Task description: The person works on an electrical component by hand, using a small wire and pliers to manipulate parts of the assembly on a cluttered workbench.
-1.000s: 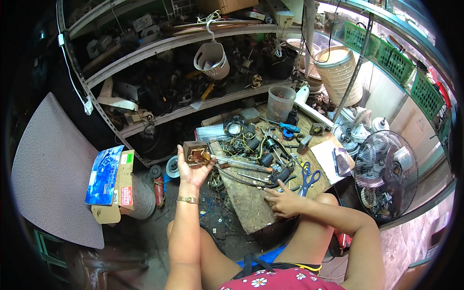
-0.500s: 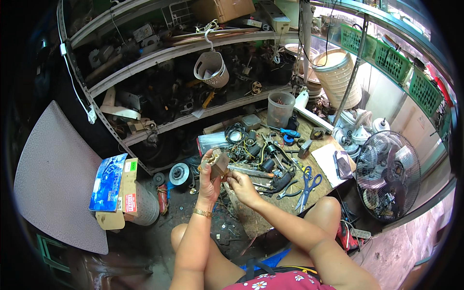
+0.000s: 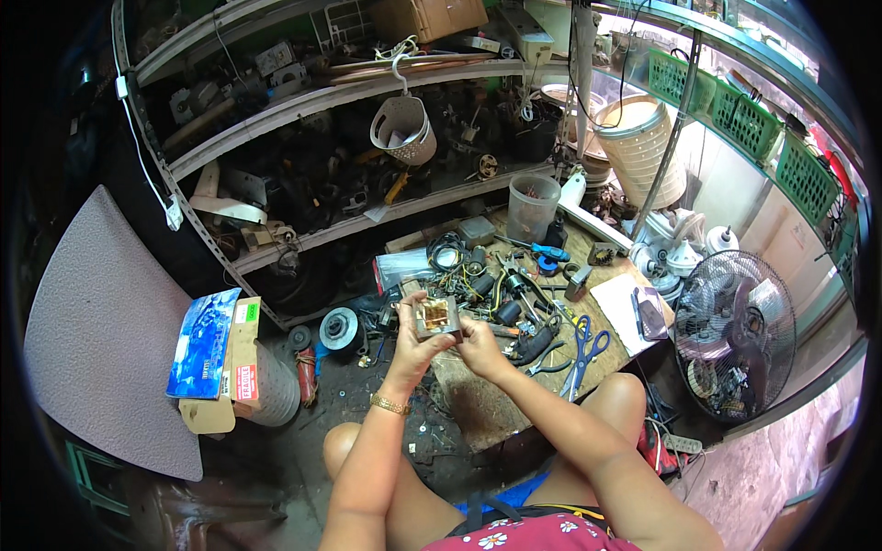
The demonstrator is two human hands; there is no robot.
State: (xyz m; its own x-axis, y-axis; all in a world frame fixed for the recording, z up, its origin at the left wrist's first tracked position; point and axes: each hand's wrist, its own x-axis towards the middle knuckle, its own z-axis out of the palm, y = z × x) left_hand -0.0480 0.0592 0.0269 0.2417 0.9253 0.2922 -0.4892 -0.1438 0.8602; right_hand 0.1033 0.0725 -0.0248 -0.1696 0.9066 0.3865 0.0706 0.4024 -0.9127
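Observation:
Above the near edge of the wooden bench (image 3: 487,409), a small square metal core with a copper-coloured winding (image 3: 436,316) is held up, its winding turned toward me. My left hand (image 3: 415,356) grips the core's left side and lower edge, fingers wrapped round behind it. A gold-coloured band circles that wrist. The fingers of my right hand (image 3: 480,349) close on the core's lower right corner. Just right of my hands lie dark-handled pliers (image 3: 549,360) and blue-handled scissors (image 3: 582,358).
Wires, screwdrivers and loose parts cover the bench around a cloudy plastic bucket (image 3: 533,209). A fan (image 3: 737,335) stands at the right. Cluttered metal shelves (image 3: 322,110) rise behind, with a hanging basket (image 3: 402,131). An opened cardboard box (image 3: 246,354) is at the left.
The core has been turned so its copper winding faces me, and sits slightly lower and to the right. My right hand has moved from beside it onto its lower right corner.

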